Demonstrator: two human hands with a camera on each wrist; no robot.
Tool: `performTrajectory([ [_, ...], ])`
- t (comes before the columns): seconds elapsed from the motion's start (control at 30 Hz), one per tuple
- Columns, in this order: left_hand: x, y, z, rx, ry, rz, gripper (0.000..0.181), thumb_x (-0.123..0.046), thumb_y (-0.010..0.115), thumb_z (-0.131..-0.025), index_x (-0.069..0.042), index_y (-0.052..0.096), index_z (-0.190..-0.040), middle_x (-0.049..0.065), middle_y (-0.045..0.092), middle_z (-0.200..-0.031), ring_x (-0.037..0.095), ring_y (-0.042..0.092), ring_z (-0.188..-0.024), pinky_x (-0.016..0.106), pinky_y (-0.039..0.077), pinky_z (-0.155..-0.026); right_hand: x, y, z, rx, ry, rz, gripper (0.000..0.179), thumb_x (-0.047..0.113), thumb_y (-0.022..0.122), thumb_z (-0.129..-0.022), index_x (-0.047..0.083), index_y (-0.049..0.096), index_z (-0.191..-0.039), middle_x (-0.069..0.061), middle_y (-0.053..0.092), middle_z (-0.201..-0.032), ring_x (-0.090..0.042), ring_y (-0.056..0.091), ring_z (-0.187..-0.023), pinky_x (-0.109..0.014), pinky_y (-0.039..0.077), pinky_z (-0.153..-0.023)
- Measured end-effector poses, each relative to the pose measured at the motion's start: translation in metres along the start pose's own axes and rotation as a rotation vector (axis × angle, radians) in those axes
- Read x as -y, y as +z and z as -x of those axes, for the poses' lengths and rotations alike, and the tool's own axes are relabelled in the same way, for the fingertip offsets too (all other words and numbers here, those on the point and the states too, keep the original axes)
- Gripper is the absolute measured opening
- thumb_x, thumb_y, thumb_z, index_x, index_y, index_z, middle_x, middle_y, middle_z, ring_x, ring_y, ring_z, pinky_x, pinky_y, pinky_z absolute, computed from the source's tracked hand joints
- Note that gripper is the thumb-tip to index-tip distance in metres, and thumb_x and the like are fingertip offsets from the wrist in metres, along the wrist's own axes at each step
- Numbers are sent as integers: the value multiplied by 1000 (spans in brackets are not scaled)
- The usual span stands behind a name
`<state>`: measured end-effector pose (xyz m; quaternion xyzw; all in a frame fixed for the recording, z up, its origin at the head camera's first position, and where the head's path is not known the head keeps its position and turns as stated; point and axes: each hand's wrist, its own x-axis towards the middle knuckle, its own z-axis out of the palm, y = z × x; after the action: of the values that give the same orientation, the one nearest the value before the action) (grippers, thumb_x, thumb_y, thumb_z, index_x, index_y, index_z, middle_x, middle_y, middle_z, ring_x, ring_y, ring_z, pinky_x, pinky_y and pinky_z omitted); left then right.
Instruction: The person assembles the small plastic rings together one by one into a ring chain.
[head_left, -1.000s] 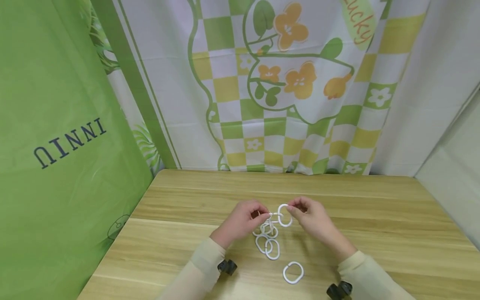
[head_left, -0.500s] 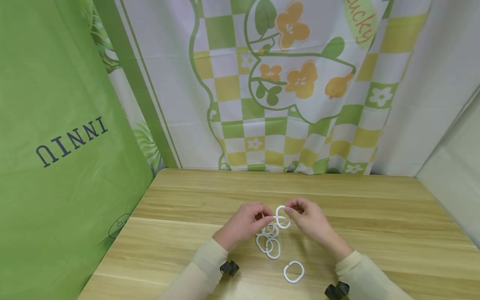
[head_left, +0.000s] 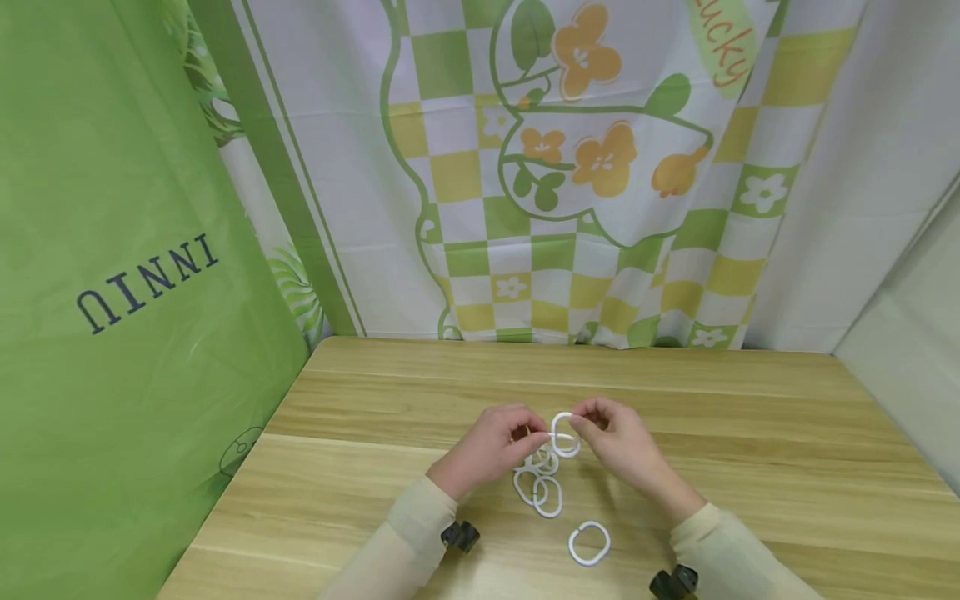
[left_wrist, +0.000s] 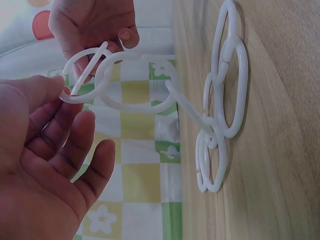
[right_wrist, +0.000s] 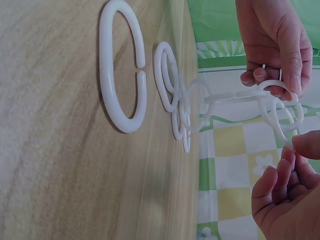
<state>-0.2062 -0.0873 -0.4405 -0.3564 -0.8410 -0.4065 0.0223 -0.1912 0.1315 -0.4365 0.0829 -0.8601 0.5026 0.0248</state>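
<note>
My left hand (head_left: 489,446) pinches a white plastic chain link (left_wrist: 82,99) between thumb and fingers. Opposite it, my right hand (head_left: 628,440) pinches another white link (head_left: 554,423) by its edge. These two links cross each other in both wrist views; I cannot tell whether they are fully hooked. From the left hand's link, more joined links (left_wrist: 192,111) hang down to a small heap of linked rings (head_left: 559,500) on the table. One separate link (right_wrist: 106,70) lies nearer to me, its narrow gap showing in the right wrist view.
The wooden table (head_left: 787,433) spreads under both hands. Behind it hangs a checked curtain (head_left: 506,221), with a green cloth (head_left: 150,400) at the left. Each wrist carries a black camera, such as the left wrist camera (head_left: 461,537).
Both hands have come slightly closer together, the left shifting right. The right hand's link now overlaps the left hand's link more. The separate link on the table stays put.
</note>
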Motion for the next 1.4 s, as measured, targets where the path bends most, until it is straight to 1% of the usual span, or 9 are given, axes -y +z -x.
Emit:
performTrajectory([
  [0.3,3,-3,1,45,-37,95,10,-9,65,-91,-4,68,-100,-8,62,-83,3,54,-69,20,48,-60,1,0,-1,-47,46,-58,17,19,64,-97,3,64,-101,-7,59,-84,-17,51,-70,-26,44,-57],
  [0.47,3,-3,1,76,-132,119,28,-7,58,-88,-6,62,-115,-8,58,-79,5,50,-65,21,44,-57,3,1,-1,-62,53,-111,17,17,65,-96,0,63,-102,-8,59,-84,-15,51,-67,-25,45,-55],
  [0.57,2,-3,1,83,-176,113,26,-16,59,-92,-12,60,-118,-7,55,-74,6,48,-60,22,41,-54,3,3,0,-60,46,-137,18,16,66,-95,0,63,-103,-9,60,-86,-15,52,-68,-24,46,-56],
  [0.7,1,-2,1,67,-194,93,22,-34,64,-95,-18,63,-110,-6,50,-68,7,45,-56,23,39,-51,3,7,2,-13,1,-149,23,13,66,-95,0,62,-113,-9,61,-91,-16,54,-73,-24,46,-57],
  [0.8,3,-2,1,43,-212,91,17,-37,66,-94,-21,65,-101,-7,48,-65,6,44,-54,23,39,-49,2,8,3,30,-48,-112,25,11,64,-96,-1,62,-118,-9,62,-92,-17,54,-75,-25,46,-57],
  [0.93,5,-3,2,13,-233,110,13,-35,68,-93,-23,67,-93,-7,47,-62,5,44,-50,23,40,-46,2,9,4,54,-62,-65,18,10,64,-96,1,65,-111,-7,63,-89,-17,54,-76,-25,47,-57],
  [1.03,7,-5,2,-8,-232,121,12,-34,69,-92,-21,68,-91,-7,47,-61,5,43,-50,23,39,-45,3,10,5,64,-41,-87,14,10,64,-95,1,65,-105,-9,64,-90,-16,55,-75,-25,48,-57],
  [1.23,11,-10,1,-69,-183,110,11,-29,68,-93,-18,69,-94,-7,48,-61,5,42,-51,21,36,-46,3,10,7,94,-27,-154,15,10,67,-93,0,63,-103,-9,63,-89,-14,54,-72,-25,48,-57],
  [1.4,11,-12,1,-133,-156,102,6,-16,65,-93,-13,69,-95,-7,49,-61,3,40,-49,20,34,-44,1,12,8,125,-28,-167,16,8,67,-92,0,63,-105,-7,62,-88,-14,54,-72,-25,49,-57],
])
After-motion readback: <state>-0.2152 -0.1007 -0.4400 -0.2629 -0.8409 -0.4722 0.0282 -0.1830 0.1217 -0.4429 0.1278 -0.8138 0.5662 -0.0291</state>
